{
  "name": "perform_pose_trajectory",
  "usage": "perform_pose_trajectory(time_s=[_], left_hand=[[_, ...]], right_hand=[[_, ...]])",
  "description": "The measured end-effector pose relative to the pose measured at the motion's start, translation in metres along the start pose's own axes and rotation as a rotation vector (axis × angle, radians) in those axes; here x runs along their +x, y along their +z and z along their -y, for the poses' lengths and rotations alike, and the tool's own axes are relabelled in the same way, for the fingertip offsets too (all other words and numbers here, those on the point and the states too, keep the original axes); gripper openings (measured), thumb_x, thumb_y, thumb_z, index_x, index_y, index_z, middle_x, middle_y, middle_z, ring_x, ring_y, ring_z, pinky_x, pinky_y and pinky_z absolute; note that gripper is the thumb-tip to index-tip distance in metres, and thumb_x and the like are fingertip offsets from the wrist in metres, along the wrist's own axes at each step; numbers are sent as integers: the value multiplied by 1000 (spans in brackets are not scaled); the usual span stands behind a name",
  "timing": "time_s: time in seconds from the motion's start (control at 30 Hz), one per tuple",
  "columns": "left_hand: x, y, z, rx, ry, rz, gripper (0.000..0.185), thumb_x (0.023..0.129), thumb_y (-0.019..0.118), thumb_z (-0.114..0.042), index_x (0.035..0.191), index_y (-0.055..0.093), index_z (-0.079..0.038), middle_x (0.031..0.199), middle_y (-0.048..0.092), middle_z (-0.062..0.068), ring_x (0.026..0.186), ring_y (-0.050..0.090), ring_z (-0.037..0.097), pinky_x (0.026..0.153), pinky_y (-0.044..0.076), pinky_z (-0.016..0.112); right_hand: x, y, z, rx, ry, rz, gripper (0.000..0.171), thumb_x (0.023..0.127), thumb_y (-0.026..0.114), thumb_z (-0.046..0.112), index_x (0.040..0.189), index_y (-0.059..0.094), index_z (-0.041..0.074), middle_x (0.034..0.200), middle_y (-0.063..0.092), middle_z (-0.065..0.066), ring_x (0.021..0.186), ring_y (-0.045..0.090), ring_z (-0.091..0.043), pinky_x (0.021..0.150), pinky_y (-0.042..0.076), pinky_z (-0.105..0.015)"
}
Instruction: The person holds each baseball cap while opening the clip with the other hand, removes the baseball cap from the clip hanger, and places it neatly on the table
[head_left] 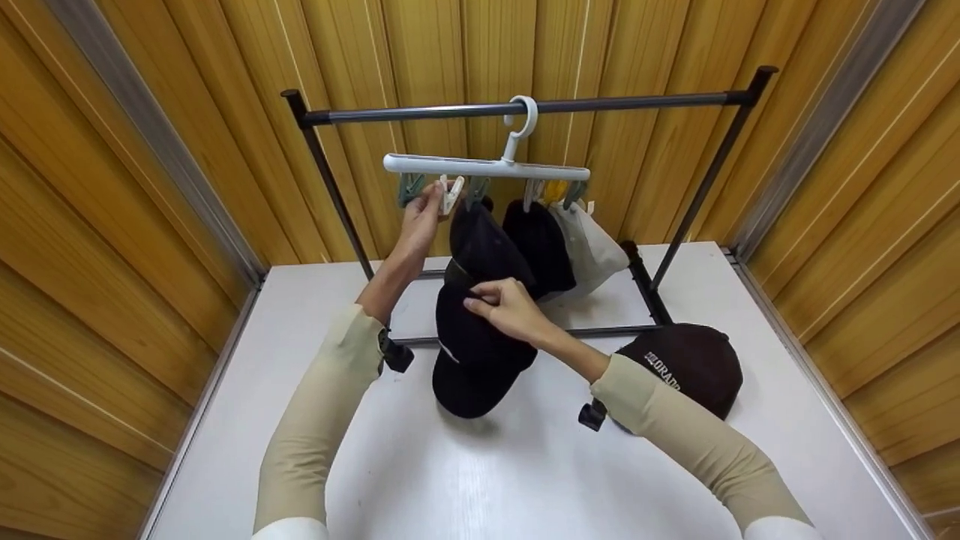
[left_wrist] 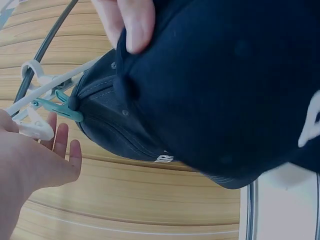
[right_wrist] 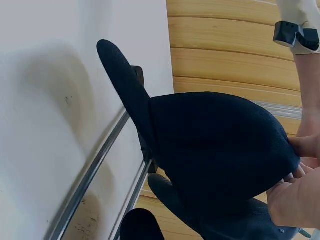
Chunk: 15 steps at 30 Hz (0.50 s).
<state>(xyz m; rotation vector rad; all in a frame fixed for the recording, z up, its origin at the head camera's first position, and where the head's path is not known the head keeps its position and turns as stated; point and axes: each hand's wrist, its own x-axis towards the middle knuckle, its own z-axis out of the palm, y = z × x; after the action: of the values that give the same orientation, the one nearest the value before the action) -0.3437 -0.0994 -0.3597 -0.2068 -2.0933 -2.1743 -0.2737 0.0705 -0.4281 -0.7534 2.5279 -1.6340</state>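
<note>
At the left end of the white hanger [head_left: 450, 165], a green clip [head_left: 410, 190] hangs free of any cap. Just right of it, the left hand [head_left: 420, 225] pinches a white clip [head_left: 453, 196] between thumb and fingers. Lower down, a black cap [head_left: 480, 337] is held up over the white table [head_left: 450, 480], in front of the rack [head_left: 420, 114] and apart from the clips. Its long axis runs nearly upright: the crown's edge is at the top and the brim [head_left: 472, 397] points down, toward the person's side of the table. The right hand [head_left: 514, 311] grips that upper edge, thumb against fingers. Behind, a dark blue cap [head_left: 487, 244] hangs from another green clip [head_left: 477, 192], then a second black cap [head_left: 536, 247], then a pale cap [head_left: 592, 247]. Farthest right, a dark brown cap [head_left: 697, 360] with pale lettering lies on the table.
</note>
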Motion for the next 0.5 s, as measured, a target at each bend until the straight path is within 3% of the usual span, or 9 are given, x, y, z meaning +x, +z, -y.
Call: perform_pose_trajectory(time_s=[0.13, 0.27, 0.5], left_hand=[[-4, -5, 2, 87, -11, -18, 46, 106, 34, -35, 141, 46, -8, 141, 51, 13, 129, 46, 22, 110, 35, 38], [-8, -11, 4, 137, -18, -28, 48, 105, 35, -38, 143, 43, -9, 144, 45, 10, 132, 42, 21, 112, 34, 38], [-17, -23, 15, 314, -22, -15, 52, 103, 39, -44, 146, 40, -17, 150, 43, 7, 141, 36, 21, 117, 29, 41]], right_hand=[[-9, -5, 0, 60, 41, -10, 26, 90, 67, 12, 110, 70, -4, 105, 73, -18, 92, 69, -17, 82, 54, -27], [-12, -7, -9, 123, 85, -14, 23, 89, 68, 13, 107, 72, -1, 98, 75, -15, 78, 64, -3, 73, 50, -17], [-24, -18, -11, 186, 140, -48, 22, 90, 67, 12, 105, 71, -4, 91, 75, -15, 68, 63, -1, 66, 50, -17]])
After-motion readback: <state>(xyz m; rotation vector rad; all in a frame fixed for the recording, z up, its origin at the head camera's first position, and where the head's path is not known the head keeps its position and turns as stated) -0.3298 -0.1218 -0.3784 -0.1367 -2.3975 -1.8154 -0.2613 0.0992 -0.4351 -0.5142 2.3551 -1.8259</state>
